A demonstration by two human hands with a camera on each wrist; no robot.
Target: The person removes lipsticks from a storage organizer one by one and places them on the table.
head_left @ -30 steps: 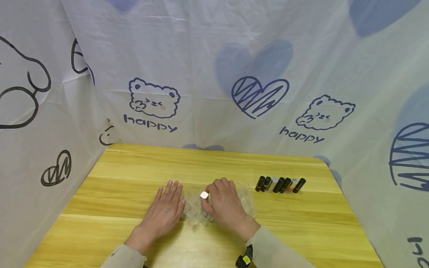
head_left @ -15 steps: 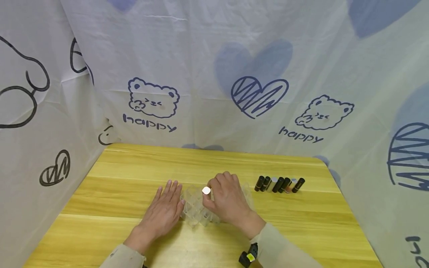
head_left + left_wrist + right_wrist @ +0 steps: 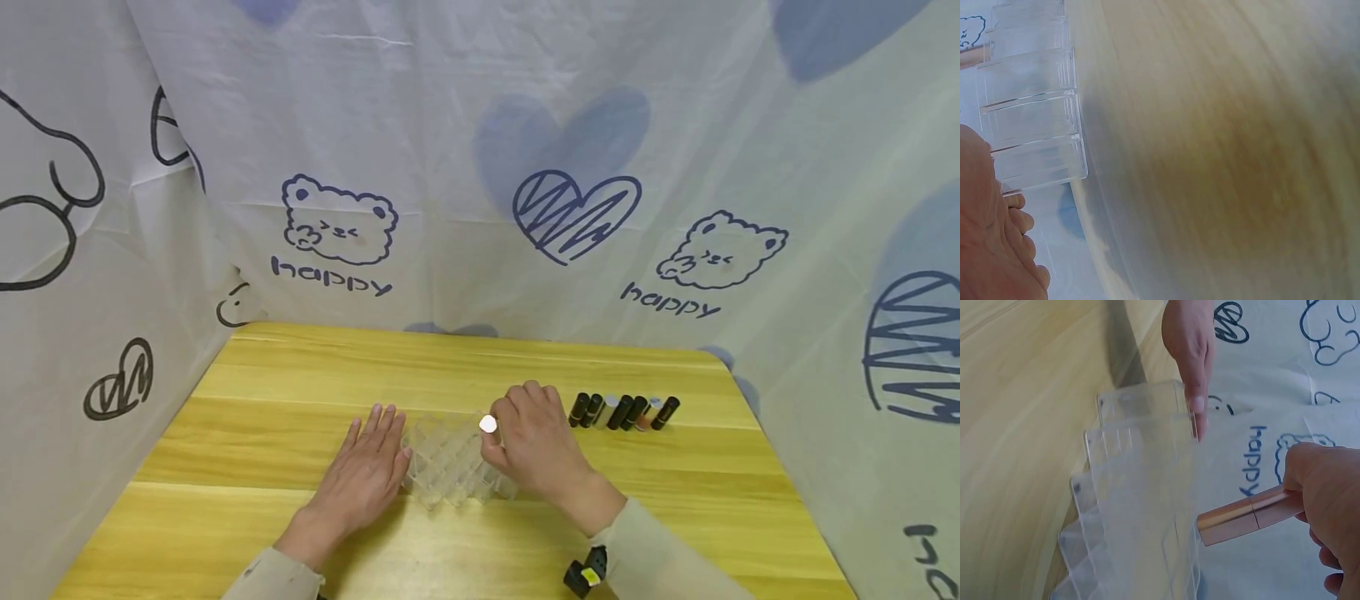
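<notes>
A clear plastic lipstick organizer [image 3: 444, 463] with diamond-shaped compartments stands on the table between the hands. My left hand [image 3: 365, 468] lies along its left side, fingers straight, the thumb side touching it. My right hand [image 3: 538, 443] pinches a rose-gold lipstick tube [image 3: 1250, 515] between thumb and fingers, over the organizer's right part. In the right wrist view the tube's lower end is by the organizer's upper rim; whether it touches cannot be told. The left wrist view has the organizer's stepped clear wall [image 3: 1038, 119] beside the left palm [image 3: 988, 231].
Several lipstick tubes [image 3: 621, 412], mostly black, lie in a row to the right of the right hand. The wooden table [image 3: 300, 367] is backed by a white printed cloth [image 3: 450, 167]. A black wrist strap [image 3: 587, 573] is on the right wrist.
My right hand has moved to the right over the organizer with the lipstick tube still pinched, uncovering more compartments. The left hand stays in place beside the organizer.
</notes>
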